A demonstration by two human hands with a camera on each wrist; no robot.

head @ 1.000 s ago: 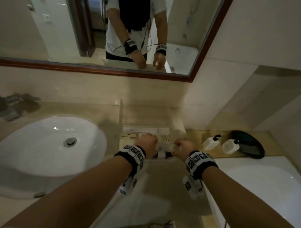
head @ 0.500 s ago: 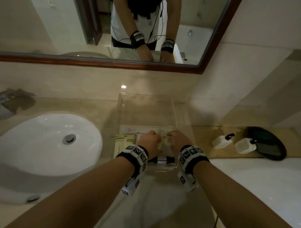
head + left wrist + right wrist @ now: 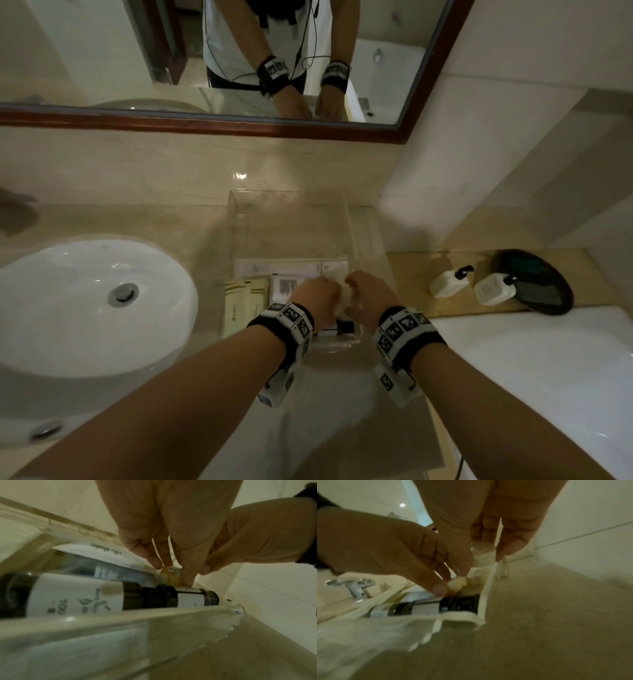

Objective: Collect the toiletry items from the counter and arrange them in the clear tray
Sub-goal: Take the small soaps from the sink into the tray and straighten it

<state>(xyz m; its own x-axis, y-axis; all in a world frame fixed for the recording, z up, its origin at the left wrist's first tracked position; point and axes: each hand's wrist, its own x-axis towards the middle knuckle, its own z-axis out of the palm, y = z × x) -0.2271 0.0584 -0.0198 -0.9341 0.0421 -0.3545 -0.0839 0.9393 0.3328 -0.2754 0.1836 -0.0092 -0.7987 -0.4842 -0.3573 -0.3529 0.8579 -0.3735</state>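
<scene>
The clear tray (image 3: 287, 197) stands on the beige counter by the wall. Inside lie a long white packet (image 3: 291, 267), yellow sachets (image 3: 246, 301) and small dark bottles with white labels (image 3: 77, 595) along the near wall. Both my hands are inside the tray's near right part, knuckles almost touching. My left hand (image 3: 320, 296) and right hand (image 3: 368, 298) both pinch a small cream item in clear wrap (image 3: 346, 301), just above the bottles. The left fingertips (image 3: 187, 580) press it down, and the right fingers (image 3: 510, 547) close on its pale top (image 3: 482, 555).
A white basin (image 3: 96, 301) sits to the left, its tap (image 3: 356, 588) behind. Two white pump bottles (image 3: 448, 282) and a dark round dish (image 3: 537, 284) stand on a wooden ledge to the right. A white bathtub rim (image 3: 548, 377) lies at the near right.
My right hand has moved left to meet the left one, so the gap between them closed over the small wrapped item. The head view tilted, showing more of the tray.
</scene>
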